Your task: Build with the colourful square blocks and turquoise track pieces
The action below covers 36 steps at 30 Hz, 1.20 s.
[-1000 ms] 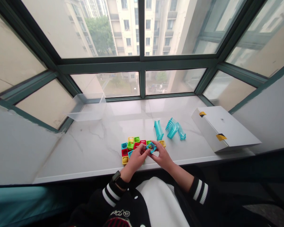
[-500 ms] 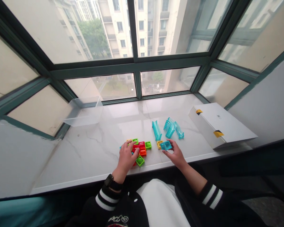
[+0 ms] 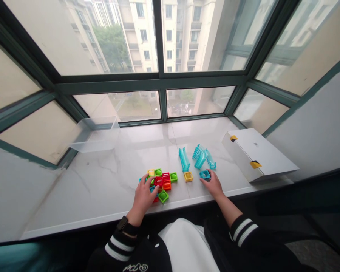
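Head view: my left hand (image 3: 143, 198) lies on the coloured blocks (image 3: 162, 184), its fingers (image 3: 144, 181) spread. My right hand (image 3: 215, 185) curls onto a teal block (image 3: 203, 174) on the windowsill (image 3: 102, 177), near a yellow block (image 3: 188, 176). Whether either hand grips, I cannot tell.

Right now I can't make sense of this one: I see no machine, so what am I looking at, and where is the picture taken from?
There is no machine here. These are a person's own two bare hands, seen from a camera worn on the head, looking forward and down. On a white marble windowsill lie coloured plastic blocks, teal ramps, a clear plastic tub and a white box. The left hand rests on the blocks; the right hand has its fingers on a teal block.
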Each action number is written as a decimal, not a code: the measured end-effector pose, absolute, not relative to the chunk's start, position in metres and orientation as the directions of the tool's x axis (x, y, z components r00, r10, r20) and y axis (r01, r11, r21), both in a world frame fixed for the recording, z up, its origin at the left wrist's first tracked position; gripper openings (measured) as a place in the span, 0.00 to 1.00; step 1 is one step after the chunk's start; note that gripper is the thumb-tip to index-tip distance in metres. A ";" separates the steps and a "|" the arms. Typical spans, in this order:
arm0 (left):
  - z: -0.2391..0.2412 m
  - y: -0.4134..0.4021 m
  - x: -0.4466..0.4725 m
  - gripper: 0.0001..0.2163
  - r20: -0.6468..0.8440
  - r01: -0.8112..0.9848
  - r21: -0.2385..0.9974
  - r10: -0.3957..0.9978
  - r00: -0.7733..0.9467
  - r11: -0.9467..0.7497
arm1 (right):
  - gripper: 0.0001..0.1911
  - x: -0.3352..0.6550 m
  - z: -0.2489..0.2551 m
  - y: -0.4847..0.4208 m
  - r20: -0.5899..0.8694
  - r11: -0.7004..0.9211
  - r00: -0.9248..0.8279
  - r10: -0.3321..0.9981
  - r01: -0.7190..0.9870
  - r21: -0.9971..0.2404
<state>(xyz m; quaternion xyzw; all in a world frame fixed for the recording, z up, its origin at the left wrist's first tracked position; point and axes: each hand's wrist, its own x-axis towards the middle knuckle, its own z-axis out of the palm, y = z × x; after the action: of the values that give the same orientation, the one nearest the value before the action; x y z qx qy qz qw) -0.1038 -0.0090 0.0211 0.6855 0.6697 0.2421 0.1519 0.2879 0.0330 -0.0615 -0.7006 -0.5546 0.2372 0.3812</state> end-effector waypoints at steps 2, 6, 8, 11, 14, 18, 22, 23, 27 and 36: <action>0.021 -0.010 -0.102 0.16 0.122 0.843 0.537 0.992 -0.027 -0.044 | 0.33 0.285 -0.065 0.037 0.112 -0.069 0.242 0.964 0.631 -0.772; 0.020 -0.011 -0.100 0.16 0.115 0.848 0.528 0.993 -0.033 -0.033 | 0.31 0.282 -0.069 0.040 0.150 -0.044 0.215 0.965 0.698 -0.714; 0.020 -0.012 -0.099 0.16 0.121 0.850 0.525 0.992 -0.033 -0.036 | 0.31 0.283 -0.069 0.039 0.154 -0.042 0.204 0.967 0.721 -0.691; 0.020 -0.014 -0.098 0.16 0.129 0.854 0.519 0.991 -0.034 -0.038 | 0.30 0.284 -0.067 0.039 0.144 -0.043 0.190 0.971 0.736 -0.676; 0.019 -0.015 -0.096 0.17 0.129 0.854 0.520 0.991 -0.036 -0.036 | 0.30 0.284 -0.065 0.040 0.139 -0.045 0.184 0.973 0.743 -0.668; 0.019 -0.016 -0.095 0.17 0.136 0.851 0.524 0.990 -0.038 -0.039 | 0.32 0.284 -0.064 0.041 0.124 -0.048 0.175 0.977 0.743 -0.667; 0.018 -0.017 -0.095 0.17 0.140 0.855 0.518 0.989 -0.038 -0.040 | 0.41 0.286 -0.061 0.038 0.060 -0.098 0.203 0.977 0.686 -0.721; 0.018 -0.017 -0.095 0.17 0.140 0.854 0.518 0.989 -0.038 -0.041 | 0.43 0.287 -0.058 0.035 0.038 -0.120 0.216 0.976 0.672 -0.731; 0.018 -0.017 -0.095 0.17 0.135 0.852 0.522 0.990 -0.038 -0.039 | 0.35 0.292 -0.037 0.023 0.032 -0.166 0.268 0.963 0.681 -0.713; 0.022 -0.015 -0.094 0.17 0.120 0.827 0.561 0.992 -0.028 -0.045 | 0.12 0.244 0.029 0.011 0.114 0.128 -0.058 0.992 0.530 -0.838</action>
<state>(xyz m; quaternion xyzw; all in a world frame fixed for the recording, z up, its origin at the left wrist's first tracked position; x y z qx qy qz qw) -0.0940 -0.0155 0.0217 0.6774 0.6713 0.2517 0.1646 0.2442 0.0109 0.0289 -0.5804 -0.6556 0.3152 0.3660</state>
